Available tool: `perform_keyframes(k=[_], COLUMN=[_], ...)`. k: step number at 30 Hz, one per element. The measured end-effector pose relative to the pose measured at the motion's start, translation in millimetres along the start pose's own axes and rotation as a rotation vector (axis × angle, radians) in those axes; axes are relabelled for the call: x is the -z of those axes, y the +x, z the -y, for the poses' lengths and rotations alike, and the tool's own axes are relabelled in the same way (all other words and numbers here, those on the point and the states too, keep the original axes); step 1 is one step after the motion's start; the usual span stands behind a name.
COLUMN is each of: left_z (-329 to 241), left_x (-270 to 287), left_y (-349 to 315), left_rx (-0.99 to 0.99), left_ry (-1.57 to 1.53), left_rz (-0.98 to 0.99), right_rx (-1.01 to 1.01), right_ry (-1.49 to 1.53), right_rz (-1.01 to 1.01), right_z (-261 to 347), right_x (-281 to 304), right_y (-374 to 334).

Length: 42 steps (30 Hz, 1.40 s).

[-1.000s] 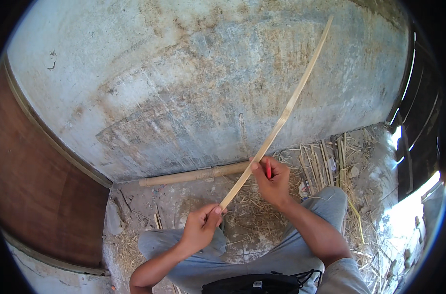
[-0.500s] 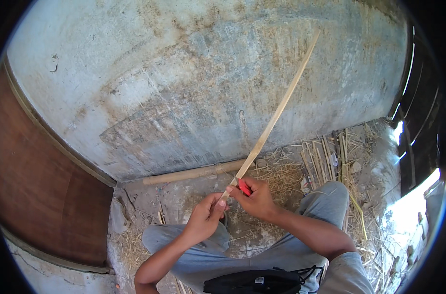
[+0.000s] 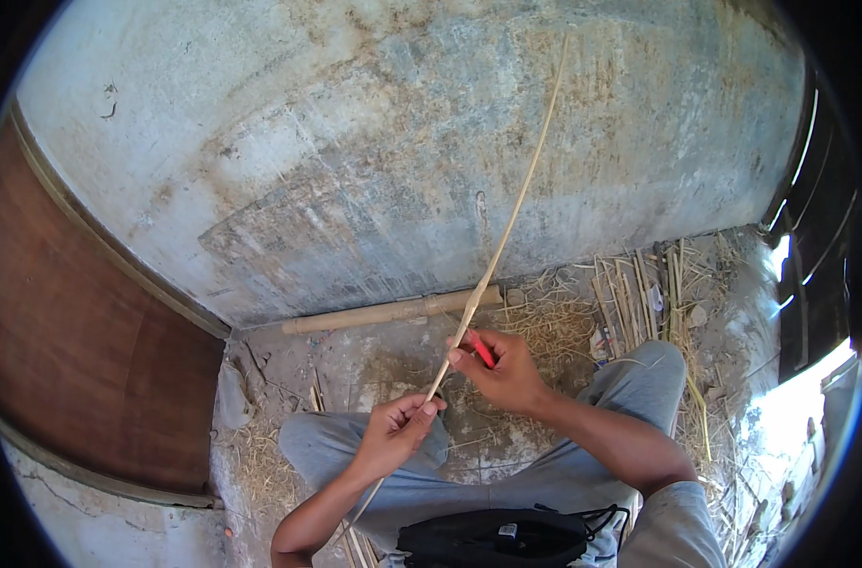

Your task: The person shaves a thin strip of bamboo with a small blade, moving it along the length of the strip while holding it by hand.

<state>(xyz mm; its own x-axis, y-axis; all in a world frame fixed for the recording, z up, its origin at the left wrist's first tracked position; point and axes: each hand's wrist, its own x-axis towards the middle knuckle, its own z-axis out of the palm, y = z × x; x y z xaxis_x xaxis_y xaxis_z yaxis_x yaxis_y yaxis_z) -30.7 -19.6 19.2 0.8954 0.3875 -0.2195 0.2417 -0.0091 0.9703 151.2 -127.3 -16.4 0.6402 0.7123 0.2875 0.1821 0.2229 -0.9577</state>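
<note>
A long, thin bamboo strip (image 3: pixel 516 213) slants up from my lap toward the wall, its narrow edge facing up. My left hand (image 3: pixel 398 434) pinches its lower part between thumb and fingers, and the tail runs on below that hand past my left forearm. Farther up, my right hand (image 3: pixel 508 372) is closed round a red-handled knife (image 3: pixel 482 349), its thumb pressing against the strip. Most of the blade is hidden by the fingers and the strip. A slight knot-like bulge shows on the bamboo just beyond my right hand.
A thick bamboo pole (image 3: pixel 383 315) lies along the foot of the stained wall (image 3: pixel 355 170). Cut sticks (image 3: pixel 630 298) and shavings (image 3: pixel 554 331) litter the floor ahead to the right. A brown door panel (image 3: pixel 99 341) stands at left; a black pouch (image 3: pixel 492 538) rests on my lap.
The bamboo strip has turned from its broad face to its edge, and its lower end now reaches past my left hand. My hands are slightly farther apart.
</note>
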Motion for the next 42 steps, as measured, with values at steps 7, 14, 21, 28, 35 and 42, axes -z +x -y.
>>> perform_keyframes(k=[7,14,21,28,35,42], left_z=[0,13,26,40,48,60], left_x=[-1,-13,7,1,4,2], left_y=[0,-4,10,7,-9,-14], left_rx=[0.133,-0.248,0.152,-0.057,0.020,-0.095], left_ry=[-0.076,0.359,-0.219,-0.027,-0.182,-0.202], left_rz=[0.001,-0.228,0.100,0.042,0.043,-0.040], right_rx=[-0.014,0.217,0.303,0.344,0.316,0.428], right_ry=[-0.090,-0.306,-0.637,-0.766,-0.838,-0.860], right_rz=[-0.043,-0.061,0.086,-0.002,0.167,0.119], right_z=[5,-3,2,5,21,22], right_x=[-2,-5,10,12,3,-10], right_y=[-3,2,-7,-18,-25,-25])
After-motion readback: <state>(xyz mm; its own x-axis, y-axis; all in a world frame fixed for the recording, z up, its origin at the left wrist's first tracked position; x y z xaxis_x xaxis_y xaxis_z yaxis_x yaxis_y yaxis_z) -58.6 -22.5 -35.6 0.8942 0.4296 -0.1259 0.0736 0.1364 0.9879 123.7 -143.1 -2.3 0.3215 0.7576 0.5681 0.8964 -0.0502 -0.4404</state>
